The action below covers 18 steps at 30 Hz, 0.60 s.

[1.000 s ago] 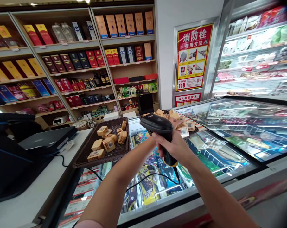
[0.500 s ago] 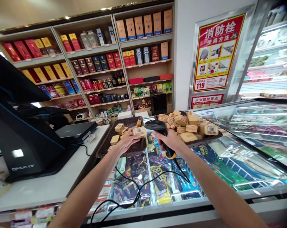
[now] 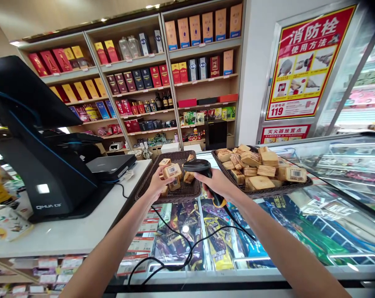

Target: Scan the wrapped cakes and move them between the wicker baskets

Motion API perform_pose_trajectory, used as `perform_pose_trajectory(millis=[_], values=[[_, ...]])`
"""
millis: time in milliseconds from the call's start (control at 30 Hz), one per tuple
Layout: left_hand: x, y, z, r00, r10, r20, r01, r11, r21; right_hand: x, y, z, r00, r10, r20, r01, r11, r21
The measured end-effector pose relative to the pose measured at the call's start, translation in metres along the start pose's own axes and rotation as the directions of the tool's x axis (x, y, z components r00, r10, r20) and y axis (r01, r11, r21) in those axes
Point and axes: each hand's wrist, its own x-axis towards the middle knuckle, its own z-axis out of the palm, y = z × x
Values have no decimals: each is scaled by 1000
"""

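Observation:
My left hand point(image 3: 158, 184) is closed on a small tan packaged block point(image 3: 172, 170) with a barcode label facing up. It holds the block over the left wicker basket point(image 3: 187, 193), where several similar blocks point(image 3: 189, 177) lie. My right hand point(image 3: 215, 182) grips a black barcode scanner point(image 3: 198, 165) by its handle, its head just right of the held block and pointing toward it. A black cable point(image 3: 203, 238) runs from the scanner down across the freezer top. The right wicker basket point(image 3: 270, 193) is heaped with several more of these blocks point(image 3: 249, 159).
Both baskets rest on a glass-topped freezer point(image 3: 218, 273) with packaged ice creams beneath. A dark till screen point(image 3: 26, 95) and a flat black box point(image 3: 111, 165) stand on the white counter point(image 3: 72, 229) at left. Shelves of boxed bottles point(image 3: 138, 80) line the back wall.
My left hand has moved left with the block, away from the scanner and over the left basket. The scanner stays in my right hand. The view has turned slightly left.

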Motion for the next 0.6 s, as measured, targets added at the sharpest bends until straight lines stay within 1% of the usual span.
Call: perform_pose_trajectory(millis=[100,267,367,467,600], values=[[0,0,-1,1000,14,11,-15,1000,26,-1,-1,3,1000,4,26,-3,999,-41],[-1,-1,3,999,39,21,-40,998,51,-4,-4,5,1000,-1,17,3,993,-118],[-1,0,0,999,49,20,-50,996,69,-5,-2,5,1000,-10,15,11,993,-119],[1,2,-13,997,69,-38,-64,991,117,-5,4,0,1000,-22,-8,21,997,-79],[12,-4,-40,977,91,-194,-50,977,206,-9,14,-13,999,-31,-40,29,999,-45]])
